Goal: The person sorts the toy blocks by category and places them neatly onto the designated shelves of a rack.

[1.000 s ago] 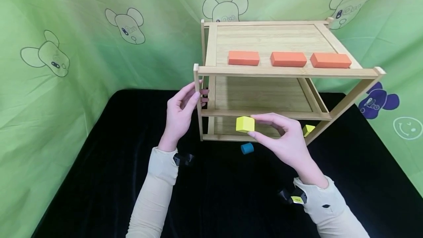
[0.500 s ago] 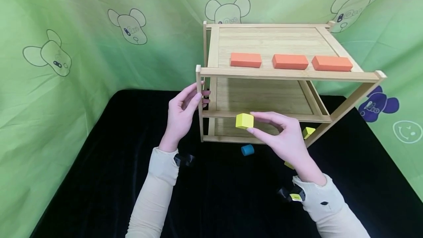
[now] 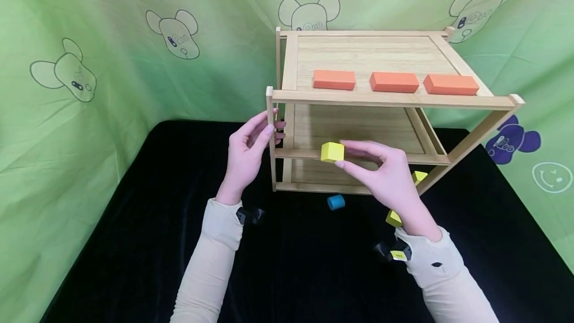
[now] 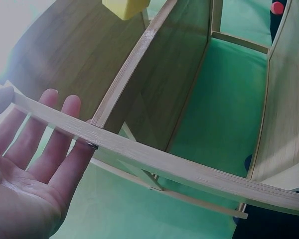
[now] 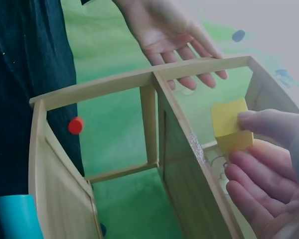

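The right grip pinched a cube; at its nine o'clock, the left grip clasped a shelf post

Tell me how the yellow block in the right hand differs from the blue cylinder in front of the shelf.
The yellow block has flat faces, while the blue cylinder has a rounded side. The block is raised, pinched by the right hand; the cylinder rests untouched on the black cloth. Both are plain, single-coloured pieces.

Held yellow block cropped, left-wrist view
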Demonstrator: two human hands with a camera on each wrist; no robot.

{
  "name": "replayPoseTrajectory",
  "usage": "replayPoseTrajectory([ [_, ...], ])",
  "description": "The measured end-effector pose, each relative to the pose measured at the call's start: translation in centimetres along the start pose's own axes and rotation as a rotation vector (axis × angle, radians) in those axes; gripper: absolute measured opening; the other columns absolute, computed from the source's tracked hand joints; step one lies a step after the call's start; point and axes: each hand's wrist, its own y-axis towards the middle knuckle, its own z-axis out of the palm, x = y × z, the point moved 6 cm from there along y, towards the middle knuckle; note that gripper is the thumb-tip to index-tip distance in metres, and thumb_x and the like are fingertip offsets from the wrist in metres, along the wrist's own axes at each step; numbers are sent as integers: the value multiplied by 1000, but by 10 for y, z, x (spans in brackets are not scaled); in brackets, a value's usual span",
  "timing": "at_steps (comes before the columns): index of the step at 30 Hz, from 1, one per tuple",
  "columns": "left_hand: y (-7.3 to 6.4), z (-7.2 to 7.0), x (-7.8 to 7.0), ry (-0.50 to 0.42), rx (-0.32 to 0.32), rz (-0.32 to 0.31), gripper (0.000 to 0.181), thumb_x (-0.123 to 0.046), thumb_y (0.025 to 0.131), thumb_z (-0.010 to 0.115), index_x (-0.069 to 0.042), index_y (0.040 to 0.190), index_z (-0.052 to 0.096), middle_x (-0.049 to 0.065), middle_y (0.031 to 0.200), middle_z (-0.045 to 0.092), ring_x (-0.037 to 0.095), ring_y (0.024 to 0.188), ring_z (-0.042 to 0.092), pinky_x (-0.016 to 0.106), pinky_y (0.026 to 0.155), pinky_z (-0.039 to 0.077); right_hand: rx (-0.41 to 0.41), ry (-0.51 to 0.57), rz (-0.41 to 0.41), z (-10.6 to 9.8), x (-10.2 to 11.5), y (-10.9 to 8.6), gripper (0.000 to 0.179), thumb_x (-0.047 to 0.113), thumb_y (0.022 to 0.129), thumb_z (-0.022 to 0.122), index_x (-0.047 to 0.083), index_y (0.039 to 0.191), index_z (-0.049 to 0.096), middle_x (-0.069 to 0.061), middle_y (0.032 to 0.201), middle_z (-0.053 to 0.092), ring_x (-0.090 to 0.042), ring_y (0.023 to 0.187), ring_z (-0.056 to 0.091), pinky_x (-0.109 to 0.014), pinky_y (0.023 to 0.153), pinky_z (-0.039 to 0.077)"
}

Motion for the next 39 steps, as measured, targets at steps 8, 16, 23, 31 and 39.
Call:
replayPoseTrajectory([
  [8, 0, 0, 1, -11, -6, 3, 33, -3, 105, 55, 4, 137, 60, 21, 119, 70, 45, 97, 69, 47, 89, 59, -10, -43, 44, 4, -3, 8, 35, 15, 83, 88, 16, 117, 78, 0, 107, 76, -15, 98, 72, -21, 87, 56],
  [16, 0, 0, 2, -27, -9, -4, 33, -2, 105, 55, 5, 137, 59, 20, 123, 68, 48, 102, 67, 47, 89, 59, 18, -80, 100, 9, -4, 18, 34, 22, 86, 86, 12, 118, 78, -3, 107, 76, -15, 97, 72, -17, 81, 56],
  [23, 0, 0, 1, -20, -6, -2, 33, -3, 105, 55, 4, 137, 60, 22, 122, 68, 48, 100, 67, 46, 89, 59, 43, -113, 94, 14, -3, 29, 37, 27, 88, 84, 11, 120, 77, -4, 108, 76, -19, 98, 72, -19, 79, 56],
  [31, 0, 0, 1, -23, -6, 5, 33, -3, 105, 55, 4, 137, 60, 20, 121, 69, 48, 99, 68, 47, 88, 59, 96, -157, 119, 21, -4, 40, 40, 33, 90, 81, 10, 122, 75, -6, 108, 75, -22, 99, 72, -26, 80, 56],
  [39, 0, 0, 0, -14, 0, 9, 33, -4, 106, 55, 3, 138, 60, 19, 123, 69, 52, 100, 66, 46, 89, 59, 115, -167, 121, 26, -6, 44, 40, 31, 90, 81, 9, 123, 75, -6, 107, 76, -21, 97, 73, -20, 75, 56],
])
